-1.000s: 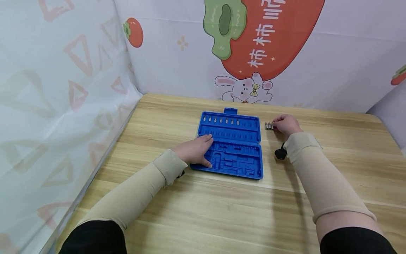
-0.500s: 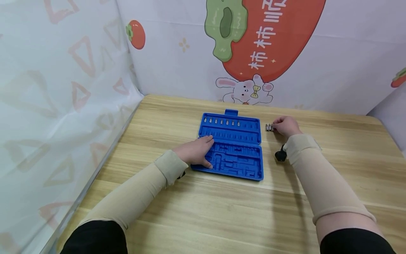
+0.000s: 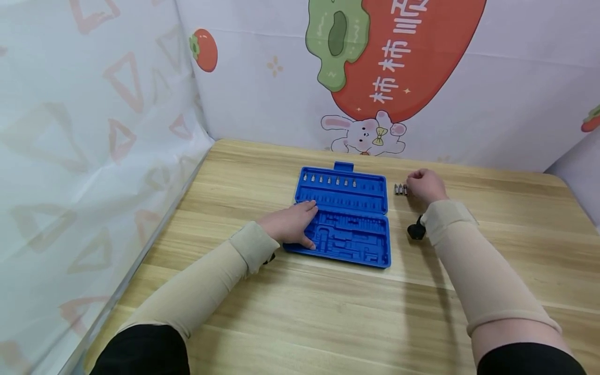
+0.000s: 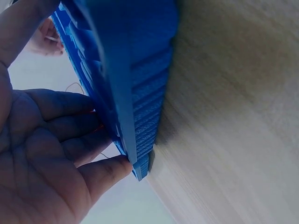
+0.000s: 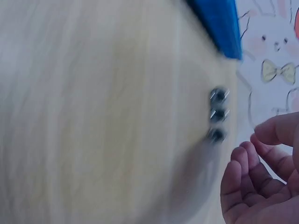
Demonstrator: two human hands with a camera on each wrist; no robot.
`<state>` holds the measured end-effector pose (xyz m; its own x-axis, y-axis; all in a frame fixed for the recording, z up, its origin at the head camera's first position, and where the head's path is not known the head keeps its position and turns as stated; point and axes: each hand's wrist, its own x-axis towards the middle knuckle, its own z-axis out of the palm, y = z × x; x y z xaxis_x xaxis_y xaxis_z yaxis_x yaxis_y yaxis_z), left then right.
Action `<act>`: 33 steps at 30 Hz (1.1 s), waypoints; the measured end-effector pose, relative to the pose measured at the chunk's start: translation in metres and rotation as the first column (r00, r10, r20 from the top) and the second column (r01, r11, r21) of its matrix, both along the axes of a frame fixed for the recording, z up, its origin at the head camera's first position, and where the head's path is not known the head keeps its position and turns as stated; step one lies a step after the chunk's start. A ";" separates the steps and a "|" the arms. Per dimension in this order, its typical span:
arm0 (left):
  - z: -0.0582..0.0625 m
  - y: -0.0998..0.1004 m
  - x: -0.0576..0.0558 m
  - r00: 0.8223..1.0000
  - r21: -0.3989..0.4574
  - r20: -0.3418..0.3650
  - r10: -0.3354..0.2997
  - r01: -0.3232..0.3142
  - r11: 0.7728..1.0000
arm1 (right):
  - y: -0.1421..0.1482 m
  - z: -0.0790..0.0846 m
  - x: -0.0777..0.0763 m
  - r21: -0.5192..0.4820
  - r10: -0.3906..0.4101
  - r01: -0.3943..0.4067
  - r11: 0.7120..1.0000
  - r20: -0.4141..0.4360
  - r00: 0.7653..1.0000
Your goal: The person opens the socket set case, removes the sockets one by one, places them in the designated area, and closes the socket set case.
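An opened blue plastic bit case (image 3: 349, 239) lies on the table, with a row of several small metal screwdriver bits (image 3: 329, 180) in its far half. My left hand (image 3: 291, 223) rests on the near half's left side, fingers spread. In the left wrist view the fingertips touch the rim of the case (image 4: 124, 107). Right of the case, three screwdriver bits (image 3: 400, 189) stand side by side on the table. My right hand (image 3: 426, 186) hovers at them, fingers loosely bent. In the right wrist view its fingertips are apart from the bits (image 5: 218, 115), and nothing shows between them.
The light wooden table (image 3: 328, 317) reaches a printed cloth backdrop (image 3: 262, 104) at the back. Another cloth (image 3: 94, 182) hangs along the left edge. A small black device (image 3: 415, 231) is at the right wrist.
The right hand has lifted slightly away from the three bits. The left hand stays in place on the case. The head view has shifted a little.
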<state>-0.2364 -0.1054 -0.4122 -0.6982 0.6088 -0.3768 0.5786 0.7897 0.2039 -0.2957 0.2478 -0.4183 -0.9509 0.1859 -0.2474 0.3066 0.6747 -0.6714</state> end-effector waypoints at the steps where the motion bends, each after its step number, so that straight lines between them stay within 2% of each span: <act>1: -0.001 0.001 0.000 1.000 -0.001 -0.003 0.000 0.000 1.000 | -0.003 0.002 0.000 -0.005 -0.003 0.003 1.000 -0.009 1.000; 6: -0.003 0.001 -0.001 1.000 -0.003 -0.006 0.001 -0.001 1.000 | -0.026 0.013 -0.005 -0.053 0.027 -0.030 0.998 -0.046 0.999; 13: -0.002 0.001 0.000 1.000 0.006 0.002 -0.005 0.005 1.000 | -0.062 0.019 -0.015 -0.195 0.099 -0.088 0.977 0.047 0.994; 18: -0.001 0.001 0.000 1.000 0.002 0.001 0.000 0.000 1.000 | -0.081 0.019 -0.024 -0.246 0.137 -0.115 0.963 0.075 0.988; 21: 0.000 0.001 0.000 1.000 -0.001 0.000 0.002 -0.002 1.000 | -0.089 0.017 -0.027 -0.216 0.157 -0.135 0.967 0.089 0.984; 26: 0.000 0.001 -0.001 1.000 -0.004 -0.007 -0.005 0.005 1.000 | -0.097 0.012 -0.031 -0.083 0.171 -0.166 0.983 0.065 0.983; 33: 0.000 0.002 -0.002 1.000 -0.011 0.000 -0.004 0.004 1.000 | -0.105 0.007 -0.034 -0.006 0.133 -0.133 0.991 0.039 0.990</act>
<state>-0.2381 -0.1033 -0.4122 -0.6960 0.6074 -0.3830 0.5818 0.7896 0.1951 -0.3295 0.1429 -0.4108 -0.9567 0.0577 -0.2855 0.2406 0.7092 -0.6627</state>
